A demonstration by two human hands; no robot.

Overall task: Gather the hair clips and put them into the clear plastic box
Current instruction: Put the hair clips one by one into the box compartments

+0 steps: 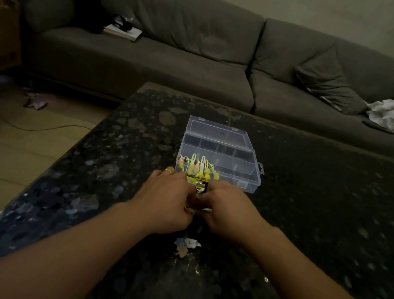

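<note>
1. Working both hands at center frame: left hand point(165, 197) and right hand point(228, 213) are pinching a dark card of yellow clips point(198, 189), touching the box's near edge.
2. Next I'm guessing clips need pulling off the card, then dropping in.
3. Counting: one clear plastic box point(218, 157), lid open; clips inside point(197, 169) too tangled to count; one paper scrap point(185, 245).

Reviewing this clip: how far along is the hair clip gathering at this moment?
Partly done. Several yellow hair clips already sit in the near-left compartment of the clear plastic box, whose lid is open. In hand: the left hand and right hand together hold a yellow-and-black card, apparently carrying more clips. Left: those clips still need to go in; the other compartments look empty.
</note>
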